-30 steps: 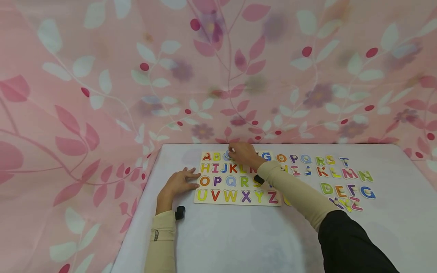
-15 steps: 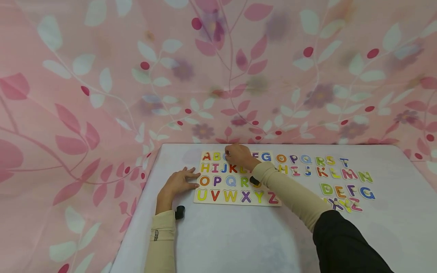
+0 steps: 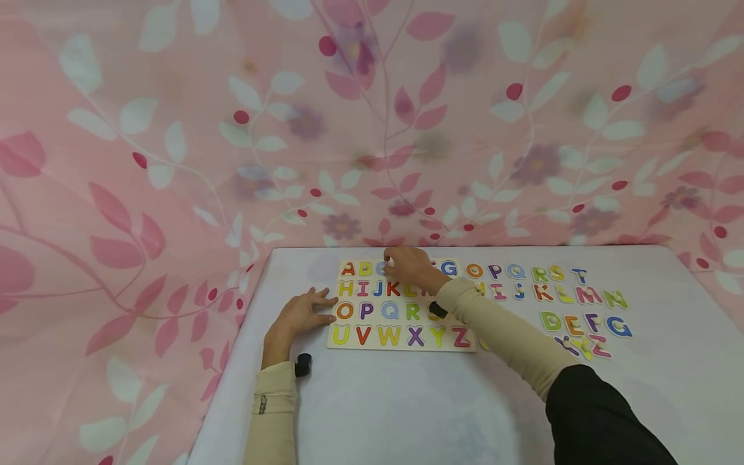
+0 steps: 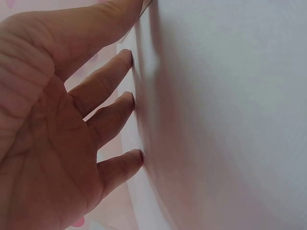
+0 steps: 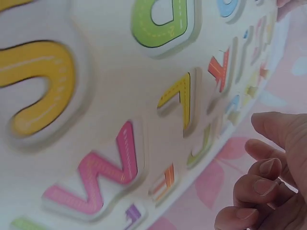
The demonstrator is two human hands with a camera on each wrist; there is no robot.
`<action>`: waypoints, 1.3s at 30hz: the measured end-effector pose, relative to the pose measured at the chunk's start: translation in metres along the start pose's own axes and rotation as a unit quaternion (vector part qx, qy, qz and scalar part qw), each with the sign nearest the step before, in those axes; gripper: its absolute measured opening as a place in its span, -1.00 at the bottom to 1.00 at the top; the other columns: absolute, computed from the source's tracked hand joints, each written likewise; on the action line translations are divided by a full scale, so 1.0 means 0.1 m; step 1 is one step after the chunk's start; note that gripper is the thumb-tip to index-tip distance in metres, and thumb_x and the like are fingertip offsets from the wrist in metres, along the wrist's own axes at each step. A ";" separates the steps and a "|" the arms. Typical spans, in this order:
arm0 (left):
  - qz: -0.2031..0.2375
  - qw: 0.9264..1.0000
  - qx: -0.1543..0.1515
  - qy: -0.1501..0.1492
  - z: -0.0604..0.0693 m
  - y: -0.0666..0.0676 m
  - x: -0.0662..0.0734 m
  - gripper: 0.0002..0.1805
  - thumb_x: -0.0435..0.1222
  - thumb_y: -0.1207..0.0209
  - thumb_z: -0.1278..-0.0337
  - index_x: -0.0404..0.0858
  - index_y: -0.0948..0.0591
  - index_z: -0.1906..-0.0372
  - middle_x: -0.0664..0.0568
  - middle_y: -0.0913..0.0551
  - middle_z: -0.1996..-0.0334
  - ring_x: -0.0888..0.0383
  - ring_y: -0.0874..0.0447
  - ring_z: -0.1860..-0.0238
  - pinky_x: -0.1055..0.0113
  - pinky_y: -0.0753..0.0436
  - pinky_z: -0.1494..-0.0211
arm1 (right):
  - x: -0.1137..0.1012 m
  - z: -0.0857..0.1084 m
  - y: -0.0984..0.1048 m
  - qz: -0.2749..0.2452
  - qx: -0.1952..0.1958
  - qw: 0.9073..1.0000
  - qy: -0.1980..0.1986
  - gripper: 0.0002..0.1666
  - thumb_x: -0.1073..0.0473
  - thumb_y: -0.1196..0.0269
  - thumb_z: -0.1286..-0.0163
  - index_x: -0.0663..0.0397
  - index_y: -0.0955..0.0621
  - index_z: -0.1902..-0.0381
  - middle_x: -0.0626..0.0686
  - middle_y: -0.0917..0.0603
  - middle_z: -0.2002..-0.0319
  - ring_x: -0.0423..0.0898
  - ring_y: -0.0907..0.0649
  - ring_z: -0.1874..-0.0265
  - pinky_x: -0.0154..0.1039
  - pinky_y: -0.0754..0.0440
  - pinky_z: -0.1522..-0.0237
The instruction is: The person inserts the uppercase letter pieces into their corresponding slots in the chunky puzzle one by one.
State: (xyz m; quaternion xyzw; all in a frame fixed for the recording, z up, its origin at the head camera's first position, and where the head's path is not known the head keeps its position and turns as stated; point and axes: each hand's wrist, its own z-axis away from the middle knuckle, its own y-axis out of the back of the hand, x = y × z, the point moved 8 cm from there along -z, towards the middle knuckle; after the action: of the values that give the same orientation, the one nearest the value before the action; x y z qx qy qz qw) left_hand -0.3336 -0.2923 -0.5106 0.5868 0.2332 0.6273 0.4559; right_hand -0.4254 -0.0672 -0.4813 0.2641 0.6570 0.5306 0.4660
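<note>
A pale letter board point(image 3: 378, 322) lies on the white-covered table, with A, B and a blue C point(image 3: 380, 268) at the left of its top row. My right hand point(image 3: 414, 268) is over that row, just right of the C and covering D and E. The right wrist view shows the hand point(image 5: 268, 179) beside the board's edge, fingers loosely bent, thumb apart from the knob on the blue letter point(image 5: 233, 116), nothing seen in its grasp. At the board's left edge my left hand point(image 3: 298, 318) rests with fingers spread; its palm point(image 4: 53, 143) is bare in the left wrist view.
Loose knobbed letter pieces lie right of the board: O to T point(image 3: 515, 271), a row with K point(image 3: 543, 293), then D to G point(image 3: 618, 326) and X, Y, Z point(image 3: 599, 346). A pink floral cloth point(image 3: 349, 129) hangs behind the table. My right forearm crosses the board's right side.
My right hand has shifted slightly left and lower over the top row. My left hand has stayed at the board's left edge. The head view has tilted a little.
</note>
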 end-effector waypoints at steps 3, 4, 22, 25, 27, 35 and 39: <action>-0.002 1.000 0.000 -0.001 0.00 0.02 -0.02 -0.41 -0.13 -0.42 -0.04 -0.06 -0.60 -0.25 -0.01 -0.38 -0.39 -0.13 -0.06 -0.50 -0.22 -0.05 -0.45 | 0.01 0.08 0.08 0.003 0.006 1.000 0.004 -0.65 -0.03 -0.28 -0.38 -0.01 -0.64 -0.03 -0.03 -0.69 0.09 -0.12 -0.57 0.35 -0.22 -0.58 0.30; -0.004 1.000 0.000 -0.004 -0.01 0.03 -0.02 -0.41 -0.13 -0.42 -0.05 -0.07 -0.60 -0.25 -0.02 -0.38 -0.40 -0.14 -0.06 -0.50 -0.23 -0.05 -0.44 | 0.02 0.12 0.11 0.002 0.009 1.000 0.007 -0.66 -0.03 -0.28 -0.38 -0.02 -0.64 -0.03 -0.03 -0.70 0.09 -0.12 -0.57 0.34 -0.22 -0.58 0.30; 0.000 1.000 0.009 -0.021 -0.04 0.11 -0.13 -0.44 -0.17 -0.42 -0.05 -0.15 -0.63 -0.22 -0.10 -0.39 -0.38 -0.23 -0.07 -0.48 -0.22 -0.07 -0.44 | 0.54 0.93 0.42 -0.021 0.038 0.999 -0.003 -0.55 -0.03 -0.33 -0.35 0.01 -0.64 -0.12 -0.11 -0.59 0.41 -0.13 -0.51 0.45 -0.28 -0.47 0.50; 0.000 1.000 0.008 -0.027 -0.04 0.10 -0.14 -0.44 -0.16 -0.42 -0.05 -0.15 -0.62 -0.22 -0.11 -0.39 -0.38 -0.24 -0.07 -0.48 -0.23 -0.07 -0.43 | 0.68 1.09 0.45 -0.021 0.042 0.999 -0.013 -0.55 -0.03 -0.33 -0.34 0.01 -0.63 -0.13 -0.12 -0.57 0.43 -0.13 -0.50 0.47 -0.27 -0.43 0.53; -0.001 1.000 0.007 -0.029 -0.04 0.10 -0.14 -0.43 -0.16 -0.41 -0.05 -0.16 -0.62 -0.22 -0.12 -0.39 -0.38 -0.24 -0.07 -0.48 -0.24 -0.06 -0.43 | 0.78 1.20 0.47 -0.017 0.045 0.999 -0.018 -0.56 -0.02 -0.33 -0.34 0.01 -0.63 -0.11 -0.12 -0.57 0.43 -0.13 -0.49 0.47 -0.27 -0.42 0.52; 0.004 1.000 0.006 -0.020 -0.03 0.09 -0.15 -0.43 -0.18 -0.41 -0.06 -0.14 -0.60 -0.24 -0.09 -0.38 -0.39 -0.23 -0.06 -0.49 -0.24 -0.05 -0.44 | 1.13 1.58 0.63 0.001 0.062 0.998 -0.031 -0.62 -0.01 -0.35 -0.32 -0.01 -0.66 -0.04 -0.09 -0.59 0.41 -0.12 -0.51 0.46 -0.27 -0.41 0.55; 0.003 1.000 0.000 -0.014 -0.04 0.07 -0.16 -0.41 -0.16 -0.41 -0.07 -0.13 -0.59 -0.26 -0.07 -0.36 -0.40 -0.22 -0.04 -0.49 -0.24 -0.04 -0.44 | 1.30 1.77 0.66 0.006 0.056 0.997 -0.051 -0.58 -0.03 -0.36 -0.31 0.01 -0.65 -0.07 -0.09 -0.55 0.45 -0.11 -0.48 0.47 -0.27 -0.40 0.56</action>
State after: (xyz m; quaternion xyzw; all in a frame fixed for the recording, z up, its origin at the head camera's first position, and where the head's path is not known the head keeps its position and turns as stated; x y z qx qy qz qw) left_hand -0.3411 -0.3081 -0.5133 0.5961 0.2255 0.6203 0.4571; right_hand -0.3330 0.1414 -0.4622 0.3205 0.6594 0.4816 0.4801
